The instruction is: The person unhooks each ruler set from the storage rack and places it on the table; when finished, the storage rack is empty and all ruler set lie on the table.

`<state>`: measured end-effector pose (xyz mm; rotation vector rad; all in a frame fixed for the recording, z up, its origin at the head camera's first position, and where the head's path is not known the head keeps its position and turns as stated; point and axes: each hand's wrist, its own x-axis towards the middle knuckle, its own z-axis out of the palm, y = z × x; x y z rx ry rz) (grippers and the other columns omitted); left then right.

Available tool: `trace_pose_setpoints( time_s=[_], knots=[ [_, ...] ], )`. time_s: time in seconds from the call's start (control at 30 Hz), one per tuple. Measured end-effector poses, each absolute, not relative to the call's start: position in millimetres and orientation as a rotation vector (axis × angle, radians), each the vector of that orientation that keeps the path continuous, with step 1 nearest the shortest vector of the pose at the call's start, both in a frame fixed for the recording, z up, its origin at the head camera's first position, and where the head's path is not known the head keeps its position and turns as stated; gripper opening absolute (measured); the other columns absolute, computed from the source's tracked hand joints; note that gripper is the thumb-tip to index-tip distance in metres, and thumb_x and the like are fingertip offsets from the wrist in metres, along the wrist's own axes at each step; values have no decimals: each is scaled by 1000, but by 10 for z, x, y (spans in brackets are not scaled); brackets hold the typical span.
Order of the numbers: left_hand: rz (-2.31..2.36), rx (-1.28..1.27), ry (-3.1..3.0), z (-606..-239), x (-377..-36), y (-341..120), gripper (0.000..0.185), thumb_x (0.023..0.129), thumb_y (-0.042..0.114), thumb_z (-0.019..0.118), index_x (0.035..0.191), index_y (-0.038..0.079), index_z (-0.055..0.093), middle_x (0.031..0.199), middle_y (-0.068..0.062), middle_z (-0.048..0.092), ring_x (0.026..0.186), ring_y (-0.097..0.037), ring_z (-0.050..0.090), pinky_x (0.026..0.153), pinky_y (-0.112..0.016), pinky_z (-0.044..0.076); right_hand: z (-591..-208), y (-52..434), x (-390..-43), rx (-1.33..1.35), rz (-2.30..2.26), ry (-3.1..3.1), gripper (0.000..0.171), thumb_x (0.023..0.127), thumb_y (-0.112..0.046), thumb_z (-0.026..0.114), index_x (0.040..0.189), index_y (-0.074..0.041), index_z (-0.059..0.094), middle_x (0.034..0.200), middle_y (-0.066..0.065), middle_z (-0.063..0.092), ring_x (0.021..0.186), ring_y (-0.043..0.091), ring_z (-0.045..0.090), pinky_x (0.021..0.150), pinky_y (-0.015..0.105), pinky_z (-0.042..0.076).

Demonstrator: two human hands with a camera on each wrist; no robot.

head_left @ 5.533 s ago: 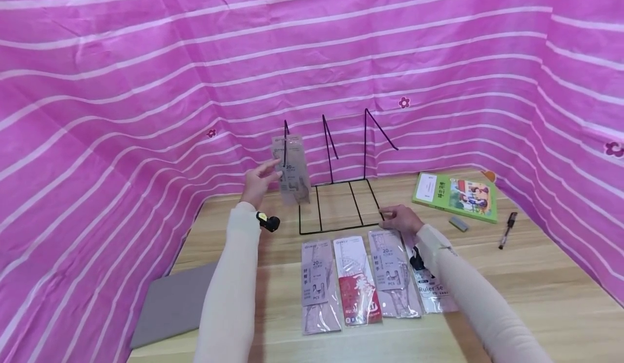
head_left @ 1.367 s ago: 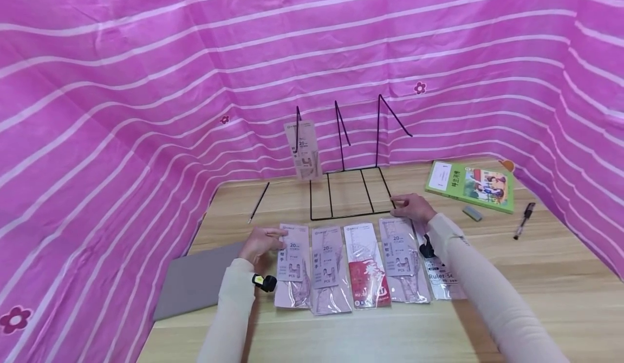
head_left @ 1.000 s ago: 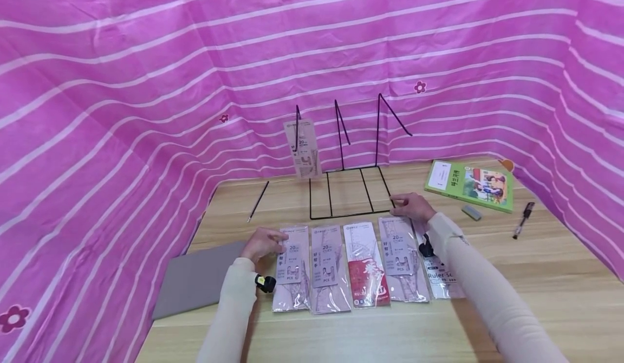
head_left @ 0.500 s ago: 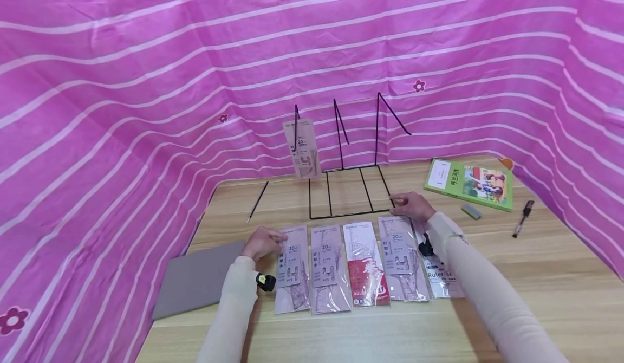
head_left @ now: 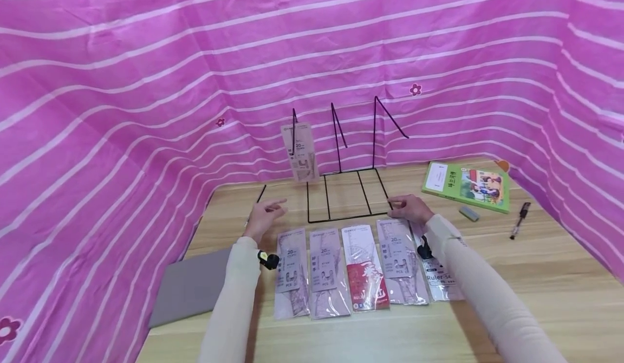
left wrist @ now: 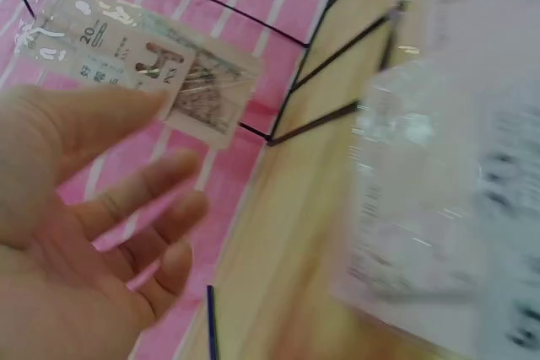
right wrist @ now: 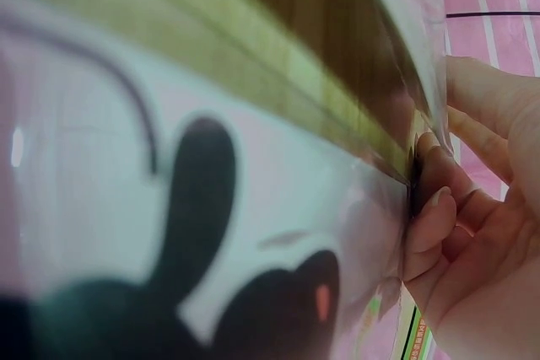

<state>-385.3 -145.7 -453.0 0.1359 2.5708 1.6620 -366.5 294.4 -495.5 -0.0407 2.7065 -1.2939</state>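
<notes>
Left hand (head_left: 265, 215) lifted off leftmost ruler pack (head_left: 291, 272), now hovers above desk (head_left: 536, 276), fingers loose, empty. Pack lies just nearer front edge than hand, long axis front-to-back. Right hand (head_left: 408, 208) curled on wire rack (head_left: 347, 195) front right corner.

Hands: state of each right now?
Left hand: open, fingers spread, holding nothing.
Right hand: fingers curled on the wire rack front corner, holding it.
</notes>
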Motion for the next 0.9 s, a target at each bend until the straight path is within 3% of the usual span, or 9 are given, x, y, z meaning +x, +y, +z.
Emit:
trace_pose_setpoints(
  time_s=[0.37, 0.57, 0.9],
  knots=[
    [1972, 271, 2546, -4155, -4372, -1386, 49, 94, 13, 72, 141, 13, 58, 141, -17, 58, 126, -32, 57, 108, -46, 47, -4965, 2870, -3698, -16, -1379, 2665, 62, 88, -16, 78, 143, -4, 53, 106, 23, 60, 88, 23, 59, 71, 28, 53],
    [2033, 265, 2503, -4024, -4515, -1237, 48, 91, 9, 73, 138, 17, 62, 141, -18, 59, 123, -36, 61, 109, -50, 46, -4948, 2889, -3667, 36, -1443, 2605, 63, 88, -14, 77, 145, -5, 51, 104, 19, 56, 87, 23, 57, 71, 29, 55],
    [1978, 292, 2515, -3961, -4744, -1097, 52, 90, 12, 75, 138, 26, 62, 157, -1, 46, 147, -28, 35, 120, -48, 31, -4972, 2915, -3665, 41, -1435, 2613, 62, 88, -15, 77, 144, -5, 52, 120, 26, 61, 94, 25, 61, 77, 29, 55]
  ],
)
